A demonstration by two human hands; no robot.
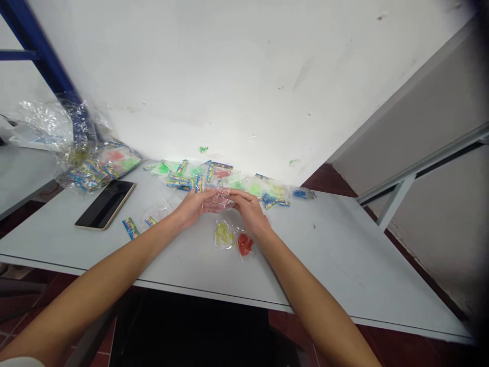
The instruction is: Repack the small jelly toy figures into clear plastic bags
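My left hand point(196, 205) and my right hand point(246, 205) meet above the middle of the table. Between their fingers is a clear plastic bag point(220, 199), and both hands are closed on it. Whatever may be inside this bag cannot be made out. Just in front of the hands lie a small clear bag with yellow pieces point(223, 234) and another with red pieces point(245, 244). Beyond my fingers a row of clear bags with coloured contents and printed header cards point(179, 181) stretches along the wall.
A phone point(106, 205) lies on the left of the grey table point(344, 255). Behind it rests a large crinkled plastic bag point(99, 165) holding several packets. A loose printed card point(131, 228) lies near my left forearm. The white wall point(229, 76) closes off the back.
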